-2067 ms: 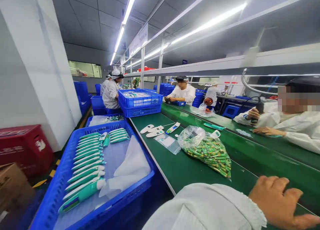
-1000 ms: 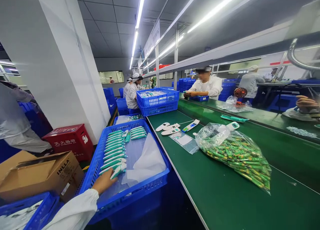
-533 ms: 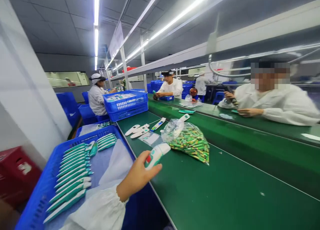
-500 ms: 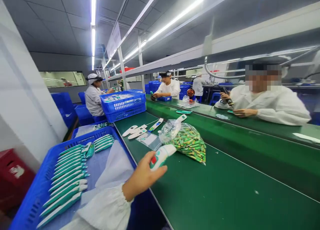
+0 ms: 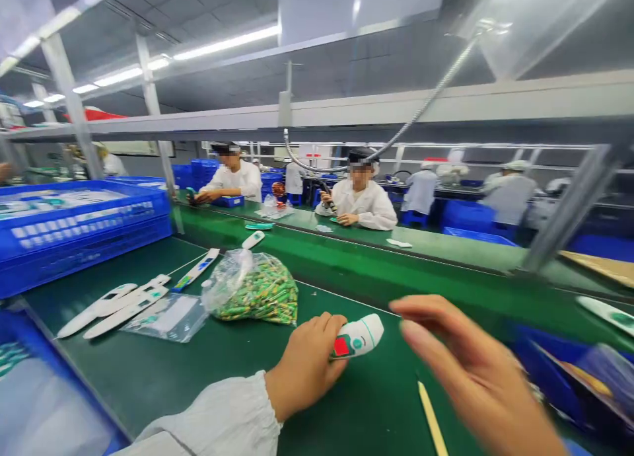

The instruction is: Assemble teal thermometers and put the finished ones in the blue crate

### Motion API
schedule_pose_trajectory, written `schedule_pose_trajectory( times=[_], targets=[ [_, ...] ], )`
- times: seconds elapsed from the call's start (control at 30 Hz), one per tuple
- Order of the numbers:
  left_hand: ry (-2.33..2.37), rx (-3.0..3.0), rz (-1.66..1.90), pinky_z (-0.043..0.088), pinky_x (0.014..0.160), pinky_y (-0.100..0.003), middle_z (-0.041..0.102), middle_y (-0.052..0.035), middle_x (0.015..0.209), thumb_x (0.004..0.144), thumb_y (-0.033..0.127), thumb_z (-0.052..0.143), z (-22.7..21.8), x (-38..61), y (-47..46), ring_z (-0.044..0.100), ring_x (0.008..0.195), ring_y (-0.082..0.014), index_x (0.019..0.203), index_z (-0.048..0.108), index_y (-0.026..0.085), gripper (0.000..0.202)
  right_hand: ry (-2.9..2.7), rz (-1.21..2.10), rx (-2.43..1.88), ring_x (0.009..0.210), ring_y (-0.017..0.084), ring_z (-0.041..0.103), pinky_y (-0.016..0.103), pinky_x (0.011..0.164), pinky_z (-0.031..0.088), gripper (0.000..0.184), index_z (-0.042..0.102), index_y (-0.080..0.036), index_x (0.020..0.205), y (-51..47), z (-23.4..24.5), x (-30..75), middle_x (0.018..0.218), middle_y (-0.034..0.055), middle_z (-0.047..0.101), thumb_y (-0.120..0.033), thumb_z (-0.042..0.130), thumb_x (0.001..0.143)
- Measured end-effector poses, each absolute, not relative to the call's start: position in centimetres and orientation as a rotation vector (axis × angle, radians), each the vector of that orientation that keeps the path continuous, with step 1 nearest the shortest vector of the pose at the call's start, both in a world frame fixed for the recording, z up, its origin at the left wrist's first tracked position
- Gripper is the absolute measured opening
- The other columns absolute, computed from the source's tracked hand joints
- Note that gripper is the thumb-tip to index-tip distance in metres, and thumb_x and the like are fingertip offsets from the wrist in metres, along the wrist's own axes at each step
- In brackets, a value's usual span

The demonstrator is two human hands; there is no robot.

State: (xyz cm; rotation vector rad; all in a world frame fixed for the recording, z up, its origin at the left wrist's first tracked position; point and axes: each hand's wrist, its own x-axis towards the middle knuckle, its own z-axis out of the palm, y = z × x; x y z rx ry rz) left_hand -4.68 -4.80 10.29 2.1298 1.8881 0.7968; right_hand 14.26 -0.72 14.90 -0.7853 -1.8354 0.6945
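Note:
My left hand (image 5: 304,367) is closed around a white and teal handheld device (image 5: 357,338) with a red button, held just above the green belt (image 5: 163,370). My right hand (image 5: 465,370) hovers to the right of the device, fingers stretched out and blurred by motion, holding nothing. A thin wooden stick (image 5: 432,419) lies on the belt under my right hand. A clear bag of green batteries (image 5: 255,289) lies just beyond my left hand.
White device shells (image 5: 116,301) and a small plastic bag (image 5: 166,316) lie on the belt at left. A blue crate (image 5: 74,234) stands at far left. People in white coats (image 5: 361,201) work across a second green belt. Blue bins (image 5: 569,377) sit at right.
The view has swung right, from the crate of devices to the belt. My left hand carried the device over the belt, and my right hand has come in beside it.

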Motion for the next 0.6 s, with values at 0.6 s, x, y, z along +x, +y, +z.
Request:
schedule_pose_trajectory(
  times=[0.6],
  targets=[
    [1.445,1.907,0.695,0.042,0.074,-0.027,0.062,-0.0003,0.106,0.071,0.039,0.062,7.4,-5.0,-3.8,0.058,0.088,-0.0197,0.117,0.049,0.03,0.049,-1.846,1.281,-0.924,0.072,0.015,0.054,0.026,0.065,0.042,0.04,0.053,-0.022,0.112,1.4,6.5,13.9,0.082,0.0015,0.059,-0.05,0.042,0.085]
  ],
)
